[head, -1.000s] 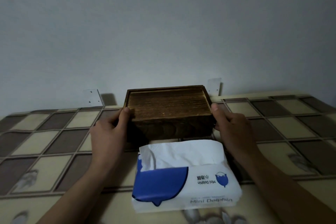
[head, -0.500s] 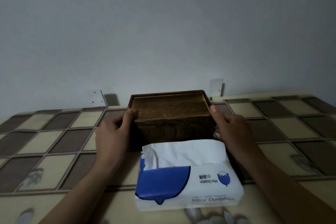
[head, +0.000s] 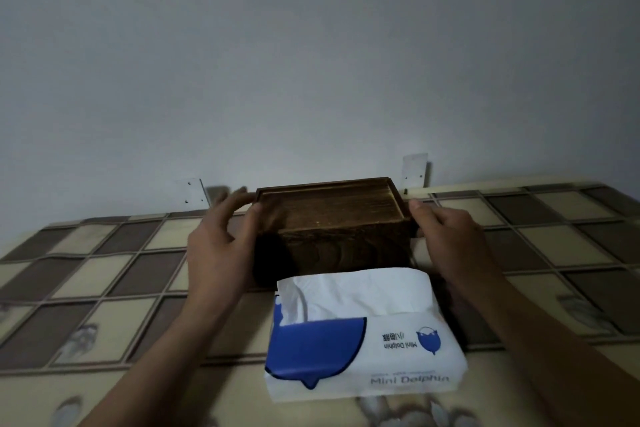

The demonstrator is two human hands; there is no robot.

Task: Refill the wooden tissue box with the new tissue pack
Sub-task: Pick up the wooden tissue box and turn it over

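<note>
A dark brown wooden tissue box (head: 332, 218) with streaky grain. In front, a white tissue pack (head: 363, 340) with a royal blue curved panel, a small blue dolphin logo and grey lettering. Beneath, a tablecloth (head: 104, 270) checked in beige and grey-brown squares. Behind, a plain pale grey wall (head: 311, 62).

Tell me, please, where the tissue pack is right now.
In the head view, the tissue pack lies on the checkered table, low and centre, just in front of the wooden box.
</note>
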